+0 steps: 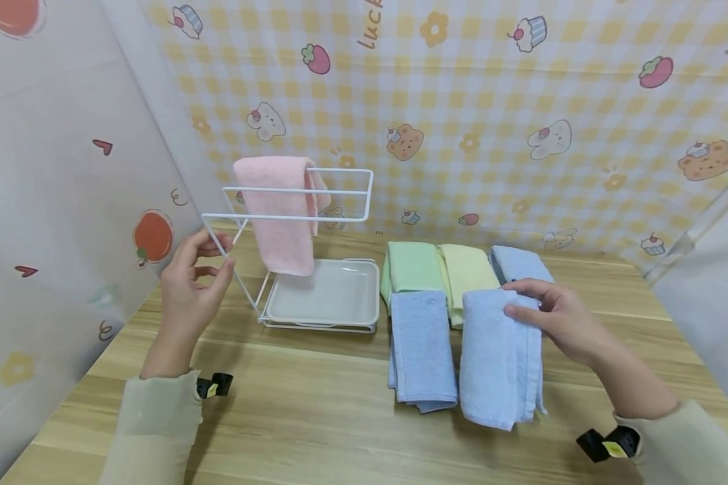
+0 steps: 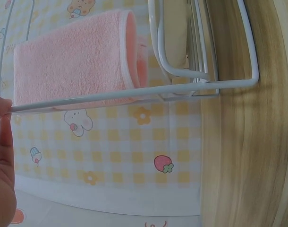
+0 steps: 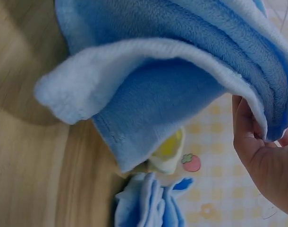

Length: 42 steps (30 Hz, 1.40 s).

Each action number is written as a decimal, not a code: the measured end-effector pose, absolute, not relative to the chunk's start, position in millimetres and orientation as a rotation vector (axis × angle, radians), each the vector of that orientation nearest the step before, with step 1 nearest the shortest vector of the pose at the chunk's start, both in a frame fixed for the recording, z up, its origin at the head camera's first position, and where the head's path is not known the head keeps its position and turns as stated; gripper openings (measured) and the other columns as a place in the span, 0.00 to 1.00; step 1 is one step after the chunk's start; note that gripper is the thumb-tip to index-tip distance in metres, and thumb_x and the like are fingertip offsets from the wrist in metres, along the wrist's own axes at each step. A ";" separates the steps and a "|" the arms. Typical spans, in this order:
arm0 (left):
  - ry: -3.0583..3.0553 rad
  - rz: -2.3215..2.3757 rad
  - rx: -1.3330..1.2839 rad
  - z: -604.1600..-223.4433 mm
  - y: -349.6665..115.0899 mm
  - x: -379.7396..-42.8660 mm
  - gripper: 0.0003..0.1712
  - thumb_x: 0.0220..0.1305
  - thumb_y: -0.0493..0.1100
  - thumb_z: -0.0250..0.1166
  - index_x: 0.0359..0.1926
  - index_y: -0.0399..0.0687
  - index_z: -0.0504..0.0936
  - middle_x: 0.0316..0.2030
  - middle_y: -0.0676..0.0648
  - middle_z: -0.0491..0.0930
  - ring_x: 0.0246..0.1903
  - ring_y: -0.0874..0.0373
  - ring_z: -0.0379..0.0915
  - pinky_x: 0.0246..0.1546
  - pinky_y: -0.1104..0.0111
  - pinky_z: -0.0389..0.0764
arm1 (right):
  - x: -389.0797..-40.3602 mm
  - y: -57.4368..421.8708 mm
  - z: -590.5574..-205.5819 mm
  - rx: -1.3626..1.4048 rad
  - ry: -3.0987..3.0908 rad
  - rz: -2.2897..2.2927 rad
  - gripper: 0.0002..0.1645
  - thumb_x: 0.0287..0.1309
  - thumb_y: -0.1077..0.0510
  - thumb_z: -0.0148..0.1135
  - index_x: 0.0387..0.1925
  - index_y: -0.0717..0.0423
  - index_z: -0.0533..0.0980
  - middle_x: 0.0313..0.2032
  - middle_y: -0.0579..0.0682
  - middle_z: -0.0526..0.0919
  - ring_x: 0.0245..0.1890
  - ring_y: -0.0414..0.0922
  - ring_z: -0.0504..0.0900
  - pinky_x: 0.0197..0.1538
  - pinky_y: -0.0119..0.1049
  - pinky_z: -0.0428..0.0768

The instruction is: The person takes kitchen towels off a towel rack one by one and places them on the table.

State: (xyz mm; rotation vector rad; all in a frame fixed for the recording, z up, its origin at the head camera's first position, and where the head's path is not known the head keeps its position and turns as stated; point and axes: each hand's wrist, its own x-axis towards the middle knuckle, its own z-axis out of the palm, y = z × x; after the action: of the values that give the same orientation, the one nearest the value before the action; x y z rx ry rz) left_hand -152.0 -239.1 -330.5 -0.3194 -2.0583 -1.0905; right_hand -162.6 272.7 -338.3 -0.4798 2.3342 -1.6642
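My left hand (image 1: 191, 289) is at the left side of a white wire towel rack (image 1: 285, 217). In the left wrist view its thumb and fingers pinch the rack's side rod (image 2: 87, 99). A pink towel (image 1: 273, 236) hangs folded over the rack's rear bar. On the right, my right hand (image 1: 567, 323) pinches a folded light-blue towel (image 1: 491, 364) by its upper corner, thumb on the near face. The right wrist view shows this blue towel (image 3: 153, 90) hanging in loose folds, its lower edges spread apart over the table.
A white tray (image 1: 327, 296) sits in the rack's base. Beside it lie folded towels: green (image 1: 414, 266), yellow (image 1: 468, 269), a blue one (image 1: 520, 264) behind my right hand and another blue one (image 1: 423, 357) in front. A patterned cloth (image 1: 449, 81) backs the wooden table (image 1: 315, 411).
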 end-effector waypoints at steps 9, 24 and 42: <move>-2.055 -1.107 -0.323 -330.3 -237.7 -150.8 0.23 0.57 0.23 0.66 0.55 0.31 0.76 0.44 0.63 0.77 0.44 0.73 0.75 0.34 0.88 0.75 | -183.2 269.4 -357.1 -0.424 2.579 -1.428 0.21 0.65 0.55 0.64 0.56 0.61 0.76 0.46 0.31 0.78 0.37 0.35 0.75 0.37 0.29 0.78; -2.071 -1.092 -0.302 -331.5 -238.0 -149.3 0.23 0.58 0.24 0.66 0.55 0.31 0.76 0.44 0.66 0.75 0.44 0.75 0.74 0.34 0.89 0.75 | -200.7 270.6 -378.5 -0.539 2.743 -1.187 0.19 0.65 0.54 0.64 0.54 0.59 0.79 0.51 0.57 0.83 0.43 0.33 0.76 0.45 0.25 0.76; -2.057 -1.100 -0.315 -330.9 -238.8 -150.1 0.23 0.57 0.24 0.66 0.55 0.32 0.76 0.44 0.65 0.76 0.44 0.74 0.75 0.34 0.88 0.75 | -207.6 265.5 -385.8 -0.641 2.835 -0.991 0.17 0.63 0.57 0.65 0.50 0.61 0.80 0.44 0.60 0.84 0.39 0.45 0.79 0.41 0.35 0.78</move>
State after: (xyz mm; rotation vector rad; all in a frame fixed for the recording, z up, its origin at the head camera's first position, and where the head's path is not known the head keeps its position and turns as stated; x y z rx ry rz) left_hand -150.1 -238.8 -330.9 -0.3146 -2.0570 -1.1002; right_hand -207.6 265.5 -385.8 -0.6405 2.8350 -0.9906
